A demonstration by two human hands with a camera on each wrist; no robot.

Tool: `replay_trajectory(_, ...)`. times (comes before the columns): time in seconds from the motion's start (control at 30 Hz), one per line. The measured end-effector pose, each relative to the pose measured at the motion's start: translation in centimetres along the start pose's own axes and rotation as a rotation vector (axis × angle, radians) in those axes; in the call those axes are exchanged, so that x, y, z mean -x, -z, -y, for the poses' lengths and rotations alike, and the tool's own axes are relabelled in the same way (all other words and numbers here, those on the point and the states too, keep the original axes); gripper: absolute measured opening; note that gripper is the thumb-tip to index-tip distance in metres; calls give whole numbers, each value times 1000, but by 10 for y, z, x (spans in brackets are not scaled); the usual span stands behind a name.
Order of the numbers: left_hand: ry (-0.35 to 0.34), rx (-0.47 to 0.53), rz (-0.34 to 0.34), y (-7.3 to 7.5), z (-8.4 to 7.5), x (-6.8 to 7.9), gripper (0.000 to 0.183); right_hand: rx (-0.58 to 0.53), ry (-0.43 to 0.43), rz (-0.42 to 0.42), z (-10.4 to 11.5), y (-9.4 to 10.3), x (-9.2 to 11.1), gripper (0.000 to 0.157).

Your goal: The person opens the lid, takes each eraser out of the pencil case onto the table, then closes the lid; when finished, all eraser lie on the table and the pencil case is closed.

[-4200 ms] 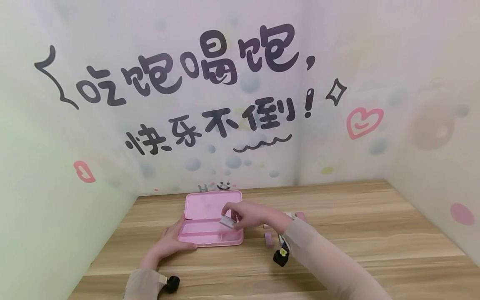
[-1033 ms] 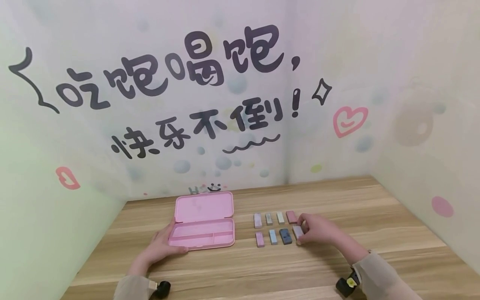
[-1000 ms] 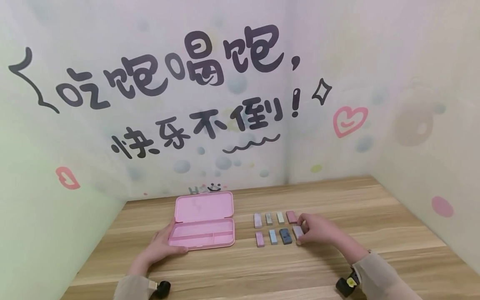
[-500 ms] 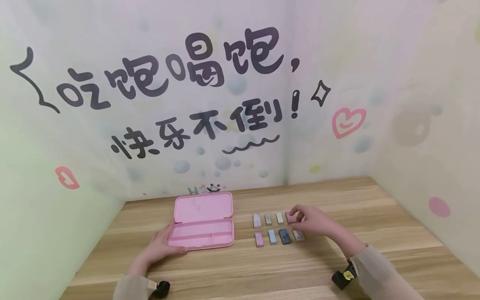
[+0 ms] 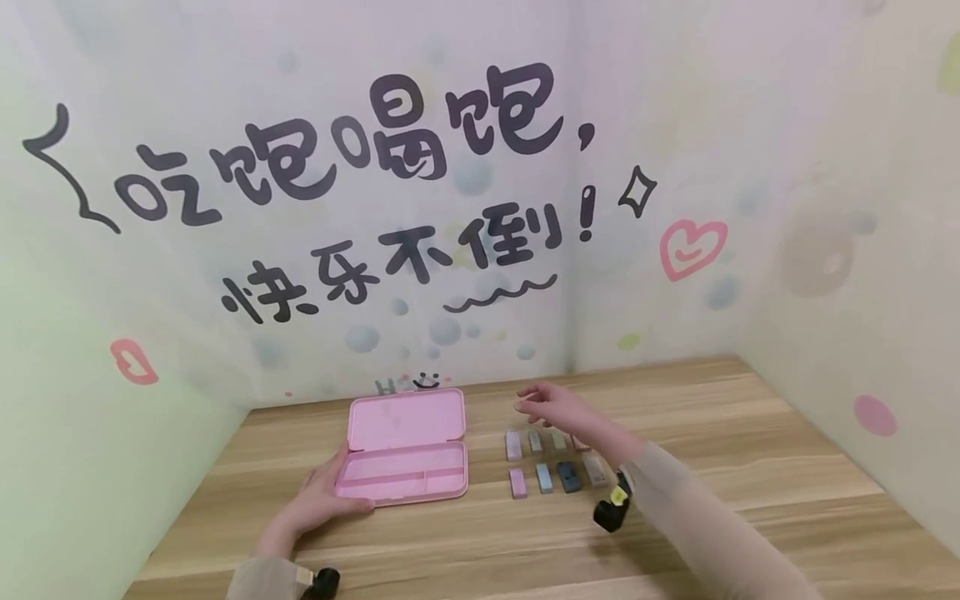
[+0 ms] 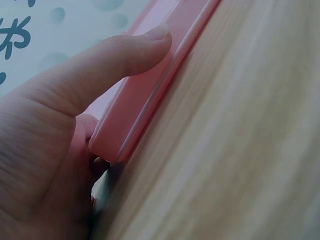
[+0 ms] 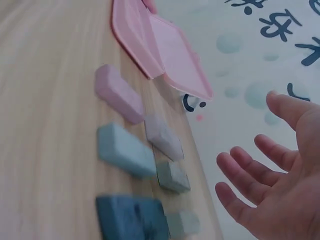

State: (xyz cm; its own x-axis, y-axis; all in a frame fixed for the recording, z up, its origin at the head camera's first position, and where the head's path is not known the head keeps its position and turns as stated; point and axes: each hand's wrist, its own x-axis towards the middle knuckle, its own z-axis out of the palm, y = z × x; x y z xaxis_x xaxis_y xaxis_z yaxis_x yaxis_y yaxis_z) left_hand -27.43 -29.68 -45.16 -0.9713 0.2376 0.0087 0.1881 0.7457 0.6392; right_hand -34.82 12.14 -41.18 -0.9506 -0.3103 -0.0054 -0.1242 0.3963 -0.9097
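An open pink pencil case lies on the table with its lid raised at the back; no items show in its compartments. My left hand grips the case's left end, the thumb along the front wall and the fingers partly hidden behind the end. My right hand hovers over the back row of small eraser-like blocks, fingers spread and holding nothing. Two rows of blocks lie right of the case, among them a pink block, a light blue block and a dark blue block.
A pale block ends the front row at the right. My right forearm partly covers a reddish block in the back row. The wooden table meets a printed wall behind the case, with side walls left and right.
Earlier my right hand held a grey-white block over the case, then touched the front row's right-end block. It has since let go and moved left and back, empty. My left hand stays put.
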Motion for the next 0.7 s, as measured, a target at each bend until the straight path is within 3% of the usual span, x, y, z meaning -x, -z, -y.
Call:
replay_trajectory(0.17, -1, -11, 4, 1, 0, 0, 118, -209, -71, 26, 6, -14, -26, 47)
replay_trajectory(0.37, 9, 5, 4, -3, 3, 1, 118, -418, -125, -15, 12, -40, -48, 48)
replay_trajectory(0.57, 11, 3, -1, -1, 4, 3, 118, -503, -164, -46, 23, -65, -63, 43)
replay_trajectory(0.7, -4, 2, -2, 0, 3, 2, 118, -529, -185, -119, 25, -79, -72, 41)
